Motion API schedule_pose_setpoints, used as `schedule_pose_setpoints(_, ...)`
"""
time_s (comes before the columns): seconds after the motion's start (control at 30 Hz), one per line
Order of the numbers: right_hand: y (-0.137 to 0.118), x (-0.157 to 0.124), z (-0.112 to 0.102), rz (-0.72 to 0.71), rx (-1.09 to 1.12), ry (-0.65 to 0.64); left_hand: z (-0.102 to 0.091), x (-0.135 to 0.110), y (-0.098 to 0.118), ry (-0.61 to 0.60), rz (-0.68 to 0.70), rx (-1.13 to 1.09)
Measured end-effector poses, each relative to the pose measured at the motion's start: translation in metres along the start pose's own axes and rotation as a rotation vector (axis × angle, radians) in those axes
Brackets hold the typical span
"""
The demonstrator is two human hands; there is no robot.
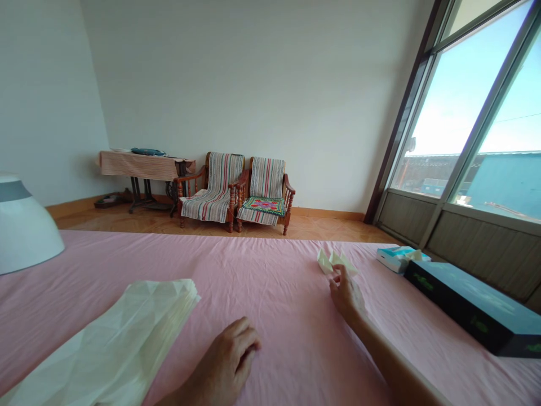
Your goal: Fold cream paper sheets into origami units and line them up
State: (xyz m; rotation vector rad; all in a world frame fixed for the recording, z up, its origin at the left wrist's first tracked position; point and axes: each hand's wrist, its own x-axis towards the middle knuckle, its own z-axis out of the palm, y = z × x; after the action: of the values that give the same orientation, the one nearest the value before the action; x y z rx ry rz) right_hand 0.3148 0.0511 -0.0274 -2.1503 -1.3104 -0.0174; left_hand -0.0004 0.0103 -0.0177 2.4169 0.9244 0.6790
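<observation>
My right hand (349, 296) reaches out across the pink cloth, its thumb and fingertips closed at the near edge of a small cream folded paper shape (324, 261). That paper shape has pointed peaks standing up, and my fingers hide part of it. Nearer to me, my left hand (230, 358) rests on the cloth with its fingers curled in, and nothing shows in them. To its left lies a stack of cream paper sheets (114, 332), with triangular crease marks on the top sheet.
The pink cloth (253, 265) spreads over the surface before me. A black box (473, 304) and a tissue box (391, 259) sit at the right. A white dome-shaped object (27, 231) stands at the left. Beyond are two wooden chairs (217, 186) and a covered table (139, 166).
</observation>
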Motion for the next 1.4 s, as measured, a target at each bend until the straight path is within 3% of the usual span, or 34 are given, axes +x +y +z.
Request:
schedule_pose_setpoints(0.13,0.004,0.019,0.008,0.025,-0.060,-0.039,0.002,0.001,-0.004,-0.022,-0.011,0.024)
schedule_pose_setpoints(0.3,0.001,0.023,0.015,-0.003,-0.183,-0.065,0.003,0.003,-0.007,-0.036,-0.007,0.048)
schedule_pose_setpoints(0.67,0.009,0.021,0.017,-0.137,-0.424,0.022,0.001,0.004,-0.006,-0.013,-0.001,0.024)
schedule_pose_setpoints(0.9,0.004,0.017,0.014,-0.198,-0.439,0.055,0.002,0.003,-0.008,-0.029,-0.003,0.014)
schedule_pose_setpoints(1.13,-0.002,0.011,0.010,-0.203,-0.332,0.184,0.002,0.003,-0.008,-0.009,0.001,-0.009)
schedule_pose_setpoints(1.27,-0.013,-0.005,0.011,-0.284,-0.227,0.190,0.002,0.003,-0.006,-0.012,-0.009,-0.013)
schedule_pose_setpoints(1.4,-0.038,-0.053,0.015,-0.419,-0.115,0.080,-0.002,0.003,0.001,-0.003,-0.005,-0.040)
